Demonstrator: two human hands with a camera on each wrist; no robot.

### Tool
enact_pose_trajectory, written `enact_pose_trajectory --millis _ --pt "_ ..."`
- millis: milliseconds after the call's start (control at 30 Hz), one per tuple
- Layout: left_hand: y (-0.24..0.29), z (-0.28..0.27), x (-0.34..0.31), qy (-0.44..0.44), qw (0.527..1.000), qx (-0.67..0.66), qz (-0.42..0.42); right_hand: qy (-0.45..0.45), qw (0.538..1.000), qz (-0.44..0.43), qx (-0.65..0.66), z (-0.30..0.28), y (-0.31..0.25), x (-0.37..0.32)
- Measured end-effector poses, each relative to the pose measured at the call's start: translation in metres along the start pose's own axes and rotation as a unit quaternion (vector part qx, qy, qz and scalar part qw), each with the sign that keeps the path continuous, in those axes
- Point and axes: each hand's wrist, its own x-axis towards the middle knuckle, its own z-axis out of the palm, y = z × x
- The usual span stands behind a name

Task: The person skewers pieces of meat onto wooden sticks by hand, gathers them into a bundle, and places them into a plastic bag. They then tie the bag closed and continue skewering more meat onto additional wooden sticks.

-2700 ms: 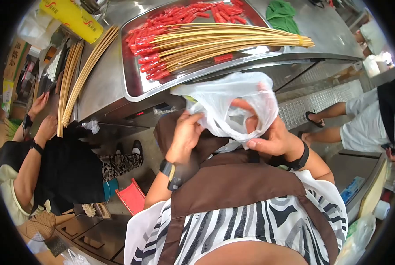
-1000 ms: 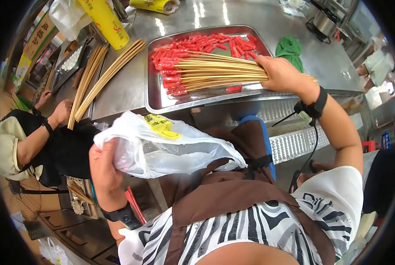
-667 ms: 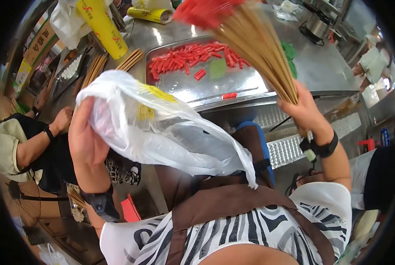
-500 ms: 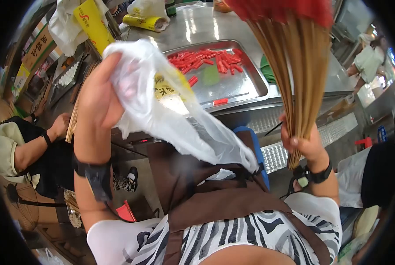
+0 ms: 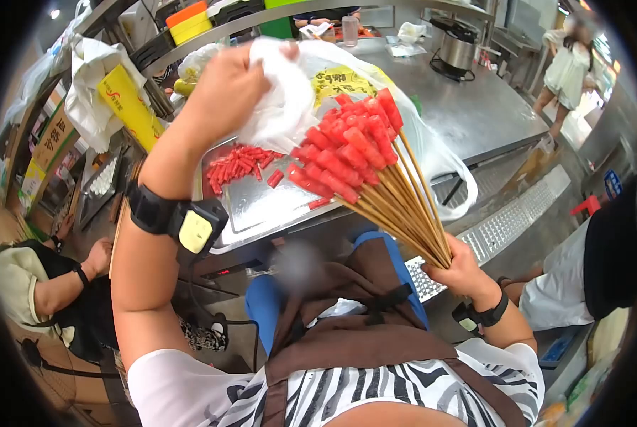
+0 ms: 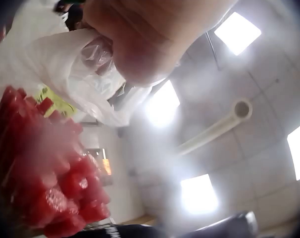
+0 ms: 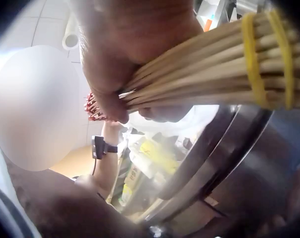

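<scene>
Above the metal tray (image 5: 261, 220), the left hand (image 5: 233, 91) clutches a plastic bag (image 5: 283, 107), now higher; the right hand (image 5: 462, 270) grips lifted skewers (image 5: 397, 208), bringing their red ends (image 5: 353, 153) near it.

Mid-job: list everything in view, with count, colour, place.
skewer bundle: one, tan with red ends, centre
band loops: two, yellow, around the sticks
plastic bag: one, white with yellow print, beyond the bundle
tray: one, silver, on the counter
loose pieces: many, red, in the tray
roll: one, yellow, left of the tray
pot: one, silver and black, counter's far end
shelf items: several, mixed colours, upper left
ceiling lights: several, white, overhead
other people: at least three, light and dark clothes, left and right
apron: one, brown, worn
left hand: one, holding the bag
right hand: one, holding the bundle
</scene>
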Motion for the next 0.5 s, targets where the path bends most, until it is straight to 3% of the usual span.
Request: enact_pose_trajectory --millis 33,167,200,300,333,367,400,467,500 --pt "-0.003 0.006 -0.006 -0.013 0.998 0.031 0.050 0.011 1.000 0.004 0.010 -0.001 0.004 0.000" --pt "-0.016 0.014 -0.023 -0.060 0.988 0.136 0.051 0.028 0.995 0.042 0.085 -0.002 0.021 0.002" --pt "-0.028 0.017 -0.024 -0.051 0.992 0.101 0.062 0.063 0.996 0.032 0.052 0.003 0.021 0.005" --pt "-0.037 0.026 -0.029 -0.012 0.997 -0.001 0.076 0.050 0.996 0.015 0.079 0.009 0.037 0.014" --pt "-0.039 0.027 -0.030 -0.003 0.999 -0.023 0.036 0.052 0.999 -0.012 -0.002 0.009 0.034 0.018" --pt "-0.036 0.028 -0.031 0.007 0.999 -0.046 -0.005 0.058 0.998 -0.019 -0.003 0.009 0.034 0.020" --pt "-0.035 0.030 -0.031 0.007 0.999 -0.045 0.002 0.053 0.997 -0.021 -0.049 0.011 0.037 0.022" --pt "-0.036 0.033 -0.033 0.028 0.976 -0.201 -0.080 0.053 0.990 -0.025 -0.132 0.014 0.035 0.023" --pt "-0.039 0.033 -0.034 0.028 0.976 -0.200 -0.078 0.054 0.989 -0.027 -0.132 0.016 0.034 0.023"
